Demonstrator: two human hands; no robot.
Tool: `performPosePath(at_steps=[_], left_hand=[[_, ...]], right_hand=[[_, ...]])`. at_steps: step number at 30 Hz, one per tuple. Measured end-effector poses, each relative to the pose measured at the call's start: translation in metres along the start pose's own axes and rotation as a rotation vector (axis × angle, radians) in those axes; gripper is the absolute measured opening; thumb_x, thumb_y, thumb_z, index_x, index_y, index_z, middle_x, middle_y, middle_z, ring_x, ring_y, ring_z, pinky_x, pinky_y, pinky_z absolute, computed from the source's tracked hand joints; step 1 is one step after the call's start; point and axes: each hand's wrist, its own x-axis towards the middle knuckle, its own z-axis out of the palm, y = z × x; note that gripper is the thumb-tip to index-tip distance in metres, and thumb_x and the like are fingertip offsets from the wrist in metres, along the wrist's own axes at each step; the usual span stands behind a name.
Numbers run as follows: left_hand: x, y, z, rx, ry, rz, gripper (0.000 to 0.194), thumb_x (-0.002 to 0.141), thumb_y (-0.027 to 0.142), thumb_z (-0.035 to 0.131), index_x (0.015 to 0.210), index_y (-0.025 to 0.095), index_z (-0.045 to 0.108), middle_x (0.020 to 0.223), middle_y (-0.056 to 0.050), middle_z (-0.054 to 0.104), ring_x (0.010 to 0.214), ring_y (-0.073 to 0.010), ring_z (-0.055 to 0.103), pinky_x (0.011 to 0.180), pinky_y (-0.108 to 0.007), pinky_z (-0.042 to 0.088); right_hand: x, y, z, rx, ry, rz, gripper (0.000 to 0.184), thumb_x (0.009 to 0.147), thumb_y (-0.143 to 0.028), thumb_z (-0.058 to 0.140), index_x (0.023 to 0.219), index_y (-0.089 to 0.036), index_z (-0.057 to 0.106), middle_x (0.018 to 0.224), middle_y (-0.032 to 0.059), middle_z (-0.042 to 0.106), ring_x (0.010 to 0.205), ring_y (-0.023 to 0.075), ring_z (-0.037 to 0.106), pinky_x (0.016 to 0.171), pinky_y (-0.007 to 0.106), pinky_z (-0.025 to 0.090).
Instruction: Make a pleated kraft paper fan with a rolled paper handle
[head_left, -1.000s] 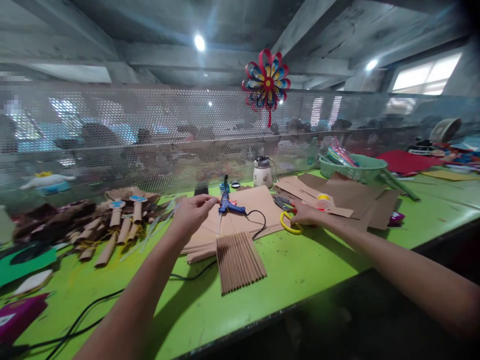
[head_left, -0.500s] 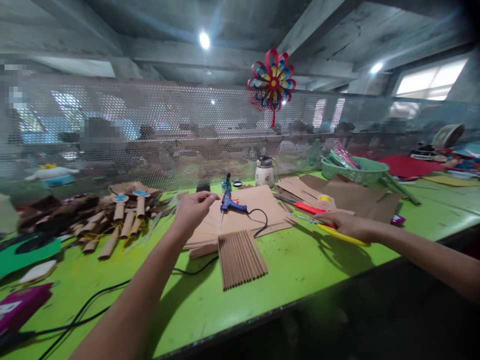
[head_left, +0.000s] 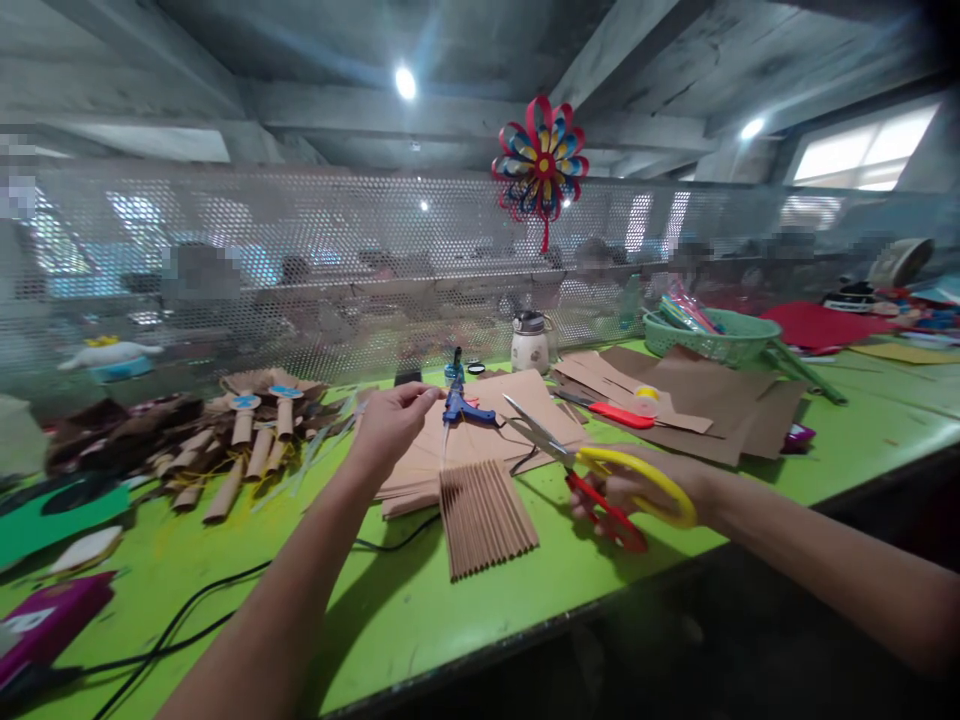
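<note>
My right hand (head_left: 611, 485) is closed around scissors (head_left: 559, 450) with one yellow and one red handle loop. Their blades are parted and point left toward the blue glue gun (head_left: 466, 410). My left hand (head_left: 394, 420) is raised beside the glue gun, thumb and fingers pinched together; whatever is between them is too small to make out. Below the pinch stands or lies a pleated piece of brown paper (head_left: 487, 520), with a thin whitish strand at its upper left corner. Brown paper sheets (head_left: 517, 400) lie stacked beneath the glue gun.
At left, several rolled brown paper pieces (head_left: 225, 485) form a pile. Black cords (head_left: 187, 590) cross the front left of the green table (head_left: 420, 640). A red-handled knife (head_left: 622, 415), brown offcuts and a green basket (head_left: 712, 340) lie to the right. A bottle (head_left: 529, 345) stands behind.
My right hand has lifted the scissors from the right and brought them left, with the blades now spread apart. My left hand keeps its pinch in nearly the same place.
</note>
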Motion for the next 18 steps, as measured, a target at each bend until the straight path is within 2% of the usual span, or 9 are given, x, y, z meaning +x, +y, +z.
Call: performPosePath(at_steps=[3, 9, 13, 18], left_hand=[[-0.002, 0.004, 0.000, -0.008, -0.009, -0.005, 0.037, 0.075, 0.046, 0.063, 0.085, 0.011, 0.071, 0.046, 0.007, 0.031, 0.043, -0.0078, 0.024, 0.045, -0.023, 0.013], [-0.003, 0.006, -0.002, -0.006, -0.015, -0.019, 0.035, 0.075, 0.045, 0.063, 0.085, 0.012, 0.071, 0.045, 0.007, 0.031, 0.043, -0.0078, 0.024, 0.044, -0.023, 0.013], [-0.002, 0.005, -0.003, 0.006, -0.010, -0.017, 0.035, 0.076, 0.044, 0.063, 0.085, 0.012, 0.071, 0.046, 0.007, 0.032, 0.043, -0.0076, 0.024, 0.044, -0.023, 0.013], [-0.001, 0.003, -0.004, 0.015, -0.018, -0.013, 0.036, 0.075, 0.045, 0.063, 0.085, 0.011, 0.071, 0.046, 0.007, 0.033, 0.044, -0.0078, 0.025, 0.043, -0.022, 0.014]], right_hand=[[0.018, -0.001, 0.008, 0.057, 0.039, 0.004, 0.028, 0.065, -0.020, 0.074, 0.088, -0.017, 0.057, 0.082, 0.0050, 0.066, 0.077, 0.0193, 0.067, 0.065, 0.032, 0.056], [0.036, 0.003, 0.020, 0.151, 0.093, -0.062, 0.032, 0.065, -0.017, 0.070, 0.093, -0.022, 0.054, 0.076, -0.0031, 0.060, 0.068, 0.0129, 0.063, 0.066, 0.029, 0.056], [0.042, 0.007, 0.026, 0.204, 0.132, -0.045, 0.023, 0.073, -0.031, 0.069, 0.084, -0.021, 0.052, 0.065, -0.0054, 0.053, 0.054, 0.0088, 0.055, 0.061, 0.027, 0.055], [0.047, 0.011, 0.031, 0.149, 0.171, -0.079, 0.037, 0.079, -0.055, 0.064, 0.079, -0.020, 0.049, 0.061, -0.0049, 0.054, 0.047, 0.0086, 0.052, 0.046, 0.022, 0.049]])
